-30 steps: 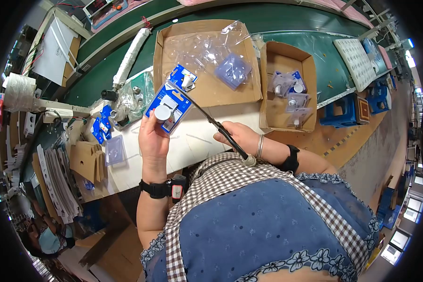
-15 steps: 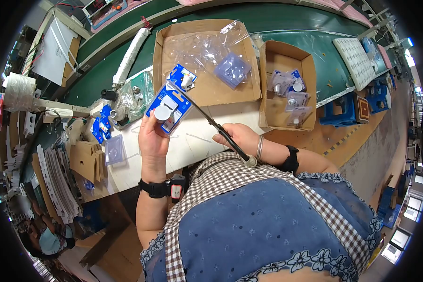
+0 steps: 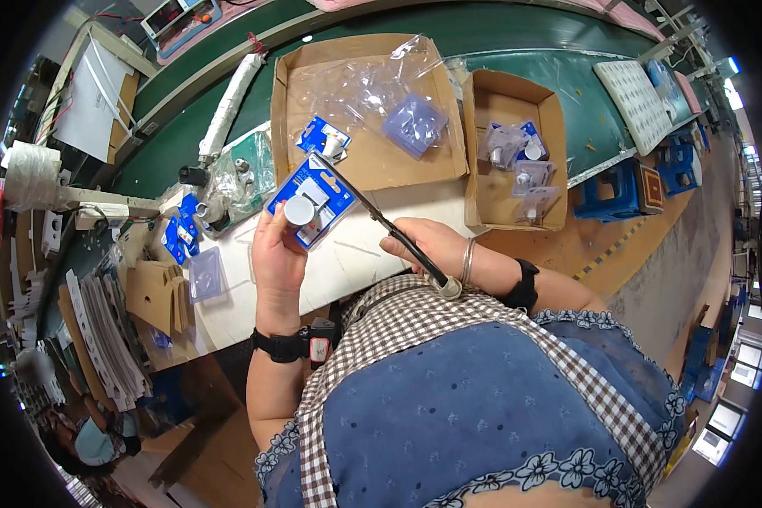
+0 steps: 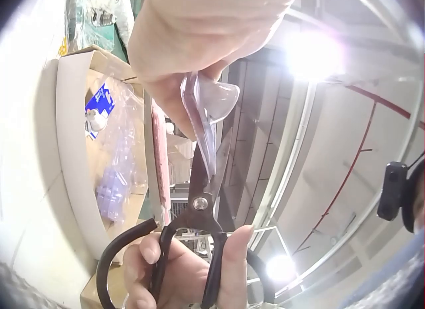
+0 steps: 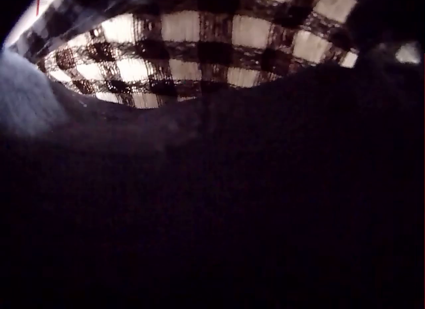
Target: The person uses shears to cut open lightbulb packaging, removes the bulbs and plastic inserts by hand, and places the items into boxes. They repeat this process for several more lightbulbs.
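Note:
In the head view my left hand (image 3: 279, 258) holds a blister pack (image 3: 340, 201) by its lower left side. The pack has a blue printed card under clear plastic and a white round-topped item inside. My right hand (image 3: 432, 244) grips black-handled scissors (image 3: 388, 225), whose blades reach the pack's upper edge. In the left wrist view the scissors' pivot (image 4: 200, 203) sits just below the clear plastic edge (image 4: 204, 126), with the blades spread around it. The right wrist view is mostly dark, with checked apron cloth (image 5: 182, 50) across its top.
Behind the pack stands a cardboard tray (image 3: 381, 173) with clear plastic shells and another blue-card pack (image 3: 317, 135). A smaller cardboard box (image 3: 501, 216) to its right contains several packs. Blue cards (image 3: 176, 237), a clear shell (image 3: 207, 275) and brown cardboard pieces (image 3: 151, 292) lie left.
The blister pack has shifted slightly right and towards the body, turning a little clockwise. The head view has also moved slightly. Both hands keep their hold.

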`<state>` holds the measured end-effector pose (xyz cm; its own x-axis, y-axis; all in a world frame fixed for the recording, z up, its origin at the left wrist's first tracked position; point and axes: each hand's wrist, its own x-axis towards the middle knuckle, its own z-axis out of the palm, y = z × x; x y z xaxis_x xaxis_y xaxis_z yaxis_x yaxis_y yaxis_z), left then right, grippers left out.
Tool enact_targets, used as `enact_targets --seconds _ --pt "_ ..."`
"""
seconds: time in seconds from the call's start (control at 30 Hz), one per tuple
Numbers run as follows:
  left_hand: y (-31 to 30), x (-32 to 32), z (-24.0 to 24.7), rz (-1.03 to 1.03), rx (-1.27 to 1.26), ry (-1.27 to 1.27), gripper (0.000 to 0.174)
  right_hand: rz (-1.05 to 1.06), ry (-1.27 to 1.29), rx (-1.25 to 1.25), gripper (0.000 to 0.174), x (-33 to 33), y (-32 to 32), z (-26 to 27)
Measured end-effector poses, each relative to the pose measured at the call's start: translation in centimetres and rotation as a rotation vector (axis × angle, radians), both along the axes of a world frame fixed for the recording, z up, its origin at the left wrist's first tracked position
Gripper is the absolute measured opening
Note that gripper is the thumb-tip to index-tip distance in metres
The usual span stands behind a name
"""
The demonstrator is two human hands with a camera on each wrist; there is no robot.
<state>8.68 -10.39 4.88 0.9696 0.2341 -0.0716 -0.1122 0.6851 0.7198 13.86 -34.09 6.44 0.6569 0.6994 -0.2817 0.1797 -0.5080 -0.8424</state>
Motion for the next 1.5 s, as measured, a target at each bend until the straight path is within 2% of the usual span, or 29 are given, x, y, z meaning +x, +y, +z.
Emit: enact_targets --seconds 0.07,0.37,0.47,0.6,0.67,0.73,0.97,1.07,1.13,1.2,1.27,1.3,1.4,1.47,1.5 --pt "0.0 0.1 -0.1 0.012 0.006 0.015 0.022 -0.016 -0.037 0.008 0.064 -0.1 0.0 -0.2" --pt "0.1 0.4 -0.4 -0.002 -0.012 0.043 0.025 -0.061 0.109 0.036 0.061 -0.5 0.3 -1.1" --pt "0.0 0.4 -0.6 -0.034 -0.041 0.006 0.026 -0.050 0.056 0.070 0.061 -0.3 0.4 -1.2" --pt "-1.1 0.3 -0.7 -0.118 -0.034 0.060 0.026 -0.113 0.158 0.105 0.061 0.3 0.8 -1.1" --pt "-1.9 0.6 0.1 -0.014 -0.006 0.155 0.026 -0.115 0.183 0.107 0.062 0.7 0.9 -1.5" --pt "-1.8 0.6 -0.3 -0.021 -0.011 0.155 0.026 -0.075 0.045 0.070 0.063 1.0 0.9 -2.7" --pt "-1.8 0.5 -1.7 -0.055 -0.045 0.190 0.025 -0.107 0.125 0.038 0.065 0.6 1.2 -3.6" --pt "-1.5 -0.9 -3.1 -0.001 -0.041 0.283 0.025 -0.059 0.192 -0.028 0.067 0.0 1.5 -5.0" --pt "-0.5 -3.0 -5.0 -0.006 -0.058 0.312 0.024 -0.008 0.357 0.017 0.051 -0.5 1.8 -6.1" --pt "-0.3 -5.3 -5.3 0.040 -0.086 0.374 0.023 0.075 0.337 -0.057 0.056 -0.7 2.7 -6.6" --pt "0.6 -7.5 -6.5 0.028 -0.161 0.349 0.024 0.262 0.207 -0.183 0.062 -0.7 3.9 -6.7" --pt "0.9 -8.4 -6.8 0.078 -0.178 0.357 0.024 0.287 0.199 -0.159 0.067 -1.0 4.6 -6.9" --pt "2.0 -10.0 -7.1 0.197 -0.219 0.384 0.026 0.373 0.160 -0.231 0.066 -1.3 7.3 -8.2" --pt "3.1 -10.7 -7.7 0.260 -0.233 0.316 0.028 0.369 0.210 -0.223 0.066 -1.4 8.8 -8.7" --pt "3.8 -11.0 -8.1 0.295 -0.219 0.329 0.027 0.363 0.212 -0.251 0.073 -1.5 9.5 -8.1"
